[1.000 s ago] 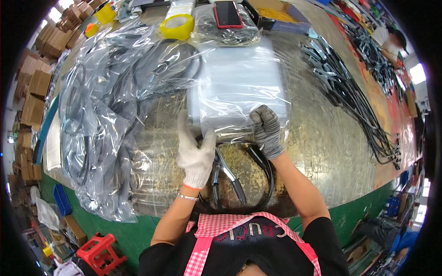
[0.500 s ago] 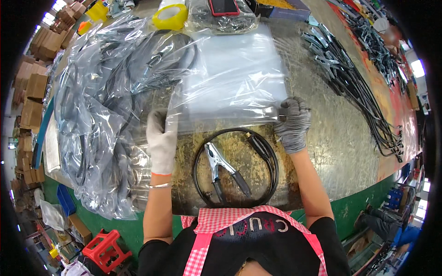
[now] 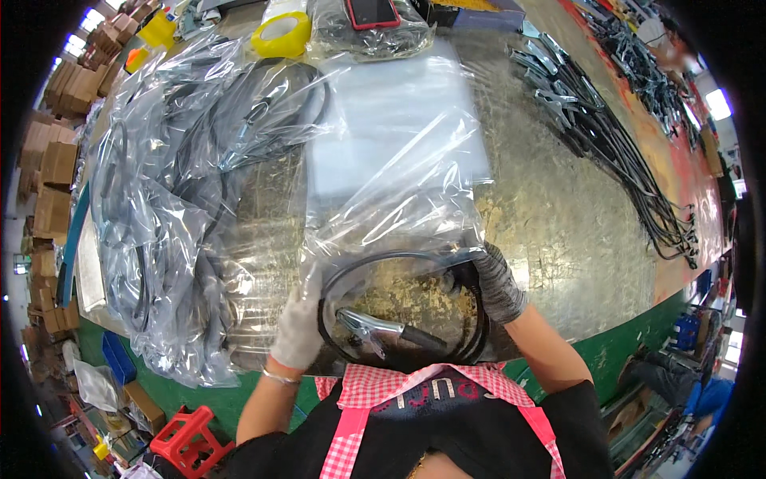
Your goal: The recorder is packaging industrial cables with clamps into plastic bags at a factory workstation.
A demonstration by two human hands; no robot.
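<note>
A coiled black cable [image 3: 323,307] with a silver clamp [image 3: 371,326] lies between my hands near the table's front edge. The far part of the loop is at the mouth of a clear plastic bag [image 3: 383,215], beneath its film. My left hand [image 3: 298,323], in a white glove, is closed at the loop's left side, its fingertips partly veiled by the film. My right hand [image 3: 499,286], in a grey striped glove, closes on the loop's right side beside the bag's corner. The clamp's black handle points right.
Filled plastic bags with cables [image 3: 167,215] cover the left of the table. Several clamp cables [image 3: 590,136] lie on the right. Yellow tape [image 3: 281,36], a phone [image 3: 373,12] on a bagged bundle and a box [image 3: 479,14] stand at the back. A red stool [image 3: 191,443] is lower left.
Both hands have come nearer to me, from the bag's edge to the coil's sides. The bag's mouth now overlaps the coil's far part, and the clamp has swung to lie more sideways.
</note>
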